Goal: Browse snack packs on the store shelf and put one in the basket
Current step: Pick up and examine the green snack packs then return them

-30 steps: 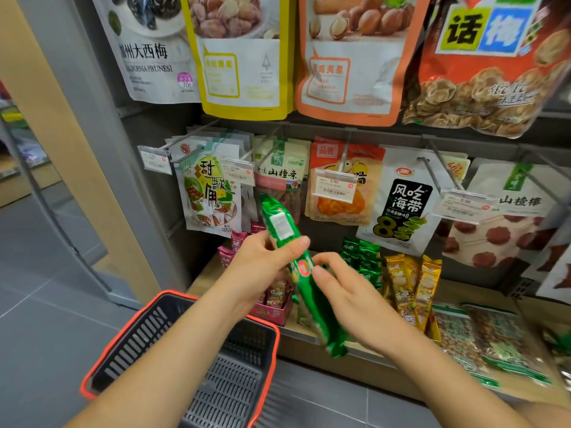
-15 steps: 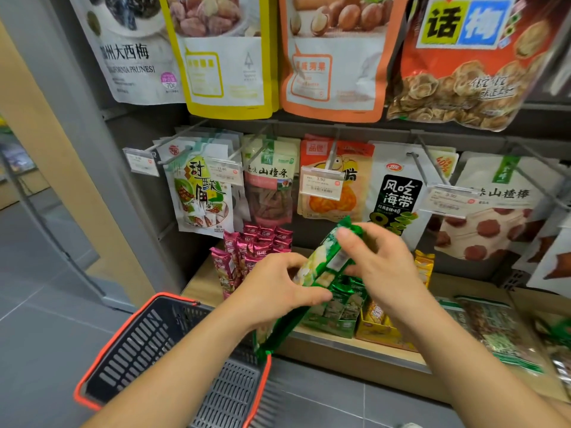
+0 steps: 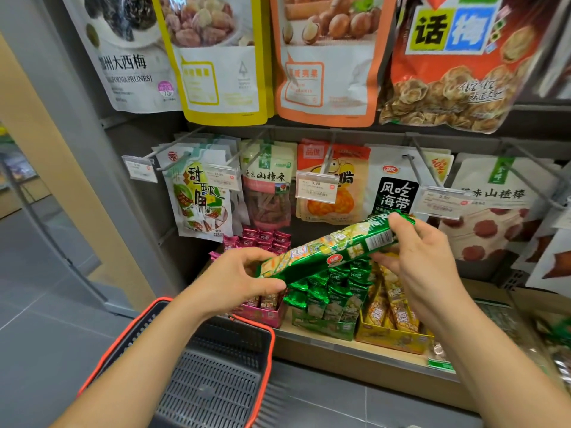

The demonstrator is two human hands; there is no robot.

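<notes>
A long green snack pack (image 3: 333, 248) lies nearly level between both hands, in front of the lower shelf. My left hand (image 3: 238, 278) pinches its lower left end between thumb and fingers. My right hand (image 3: 423, 251) grips its upper right end, fingers curled over the top edge. The dark basket with an orange rim (image 3: 213, 372) sits low at the bottom centre, under my left forearm, with nothing visible inside it.
On the shelf behind the pack stand display boxes of pink (image 3: 262, 239), green (image 3: 327, 301) and yellow (image 3: 392, 313) packs. Pouches hang on pegs above, with price tags (image 3: 315, 187). A grey upright (image 3: 92, 168) borders the shelf on the left, with grey floor (image 3: 43, 304) beyond.
The green pack has turned from upright, through a steep tilt, to nearly level. My right hand rose to its right end; my left hand holds the left end.
</notes>
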